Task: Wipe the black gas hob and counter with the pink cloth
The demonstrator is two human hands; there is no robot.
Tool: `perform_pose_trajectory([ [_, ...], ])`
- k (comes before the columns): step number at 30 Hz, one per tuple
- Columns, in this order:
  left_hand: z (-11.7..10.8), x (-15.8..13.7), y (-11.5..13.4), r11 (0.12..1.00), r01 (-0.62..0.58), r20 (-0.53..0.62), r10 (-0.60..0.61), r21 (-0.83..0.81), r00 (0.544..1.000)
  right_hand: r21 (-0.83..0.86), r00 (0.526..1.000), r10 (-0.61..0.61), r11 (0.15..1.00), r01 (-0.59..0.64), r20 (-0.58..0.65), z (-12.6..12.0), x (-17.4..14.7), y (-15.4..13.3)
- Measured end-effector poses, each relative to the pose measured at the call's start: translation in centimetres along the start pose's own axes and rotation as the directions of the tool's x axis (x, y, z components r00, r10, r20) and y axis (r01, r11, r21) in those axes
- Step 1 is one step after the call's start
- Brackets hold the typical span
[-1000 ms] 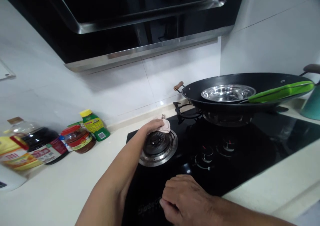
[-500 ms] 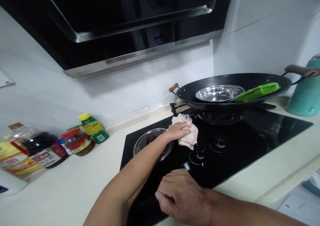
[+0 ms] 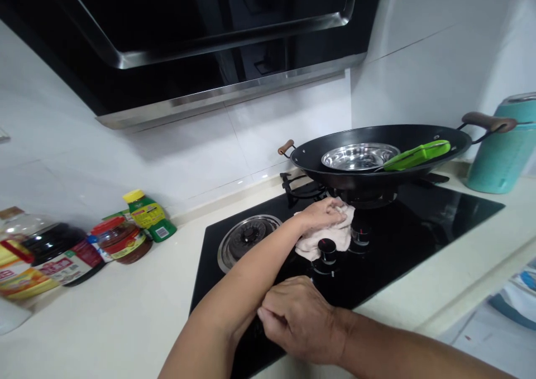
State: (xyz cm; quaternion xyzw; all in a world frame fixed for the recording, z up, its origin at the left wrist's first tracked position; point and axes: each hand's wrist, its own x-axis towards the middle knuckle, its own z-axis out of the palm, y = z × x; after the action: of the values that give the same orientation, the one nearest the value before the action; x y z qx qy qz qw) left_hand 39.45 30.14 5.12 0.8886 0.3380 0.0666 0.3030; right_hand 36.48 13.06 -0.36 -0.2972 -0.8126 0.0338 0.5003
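My left hand [image 3: 323, 214] is closed on a pale pink cloth [image 3: 309, 246], which lies bunched on the black glass gas hob [image 3: 402, 245]. The cloth spreads between the left burner [image 3: 250, 238] and the front knobs, right behind the nearer knob [image 3: 327, 250]. A second knob [image 3: 360, 235] stands just right of the cloth. Nearer to me, my right hand [image 3: 299, 320] is curled into a fist above the hob's front, close beside my left forearm. Nothing shows in its fingers.
A black wok [image 3: 377, 183] sits on the right burner, holding a steel bowl [image 3: 360, 157] and a bright green utensil [image 3: 419, 156]. Behind it stands a teal container [image 3: 502, 156]. Sauce bottles and a red-lidded jar [image 3: 121, 242] line the left counter. A range hood [image 3: 234, 61] hangs overhead.
My left hand has slid the cloth to the right and slightly towards me, away from the left burner. My right fist has hardly moved. The whole view has shifted a little.
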Motion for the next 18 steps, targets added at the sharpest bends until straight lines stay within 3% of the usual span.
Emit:
perform_pose_trajectory([
  [6, 0.9, -0.1, -0.4, 0.992, -0.031, -0.004, 0.031, 0.119, 1.000, 0.040, 1.000, -0.013, 0.999, 0.012, 0.005, -0.8, 0.3, 0.1],
  [12, 0.5, -1.1, -1.7, 0.991, -0.058, 0.031, 0.054, 0.123, 0.998, 0.038, 0.997, -0.016, 0.999, 0.019, -0.078, -1.3, 0.4, 0.2],
  [18, -0.3, -5.2, -2.2, 0.981, -0.051, -0.008, 0.053, 0.185, 0.999, 0.019, 0.994, 0.007, 1.000, -0.005, -0.112, -1.0, 0.2, 0.5],
])
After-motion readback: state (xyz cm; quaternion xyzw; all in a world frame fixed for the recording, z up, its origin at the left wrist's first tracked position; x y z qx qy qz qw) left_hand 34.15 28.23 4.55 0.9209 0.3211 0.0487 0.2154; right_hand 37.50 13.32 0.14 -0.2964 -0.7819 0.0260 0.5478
